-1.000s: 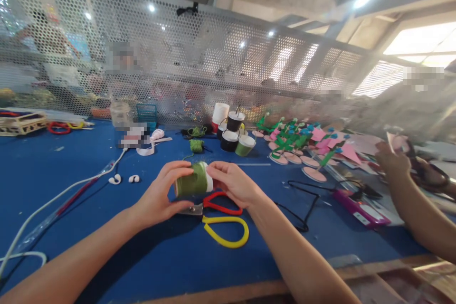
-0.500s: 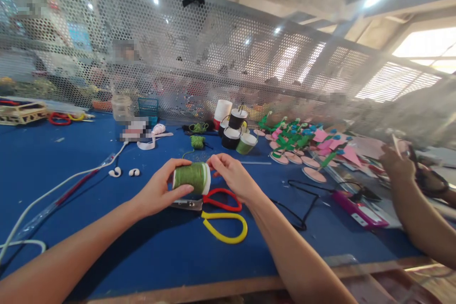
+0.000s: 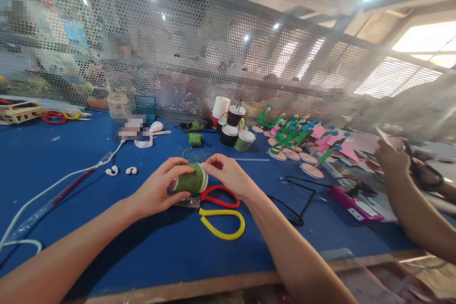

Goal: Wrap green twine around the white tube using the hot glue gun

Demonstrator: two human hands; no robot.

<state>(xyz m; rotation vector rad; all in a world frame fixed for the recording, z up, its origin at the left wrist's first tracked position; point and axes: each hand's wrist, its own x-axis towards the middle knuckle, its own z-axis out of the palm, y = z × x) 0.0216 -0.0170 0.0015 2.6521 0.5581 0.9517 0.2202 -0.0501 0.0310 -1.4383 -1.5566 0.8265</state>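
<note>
Wrapped in green yarn, a paper cup (image 3: 193, 178) lies on its side between my two hands, above the blue table. My left hand (image 3: 160, 184) is closed round its left part, fingers over the top and thumb below. At the right end, my right hand (image 3: 226, 173) pinches the white rim; its fingertips are partly hidden. A strand runs from the cup back to a small ball of green yarn (image 3: 195, 140). Just below the cup lie scissors (image 3: 223, 224) with one red and one yellow handle loop, their blades partly covered by my left hand.
Yarn-wrapped cups (image 3: 229, 136) and stacked white cups (image 3: 221, 106) stand behind. Craft flowers on round bases (image 3: 311, 170) crowd the right, near a magenta box (image 3: 354, 205) and black cord. Another person's hand (image 3: 392, 159) holds something pale. Earphones (image 3: 131, 170) and white cable lie left.
My left fingers have shifted farther over the top of the cup. My right hand has moved in closer at the rim. The view has shifted slightly.
</note>
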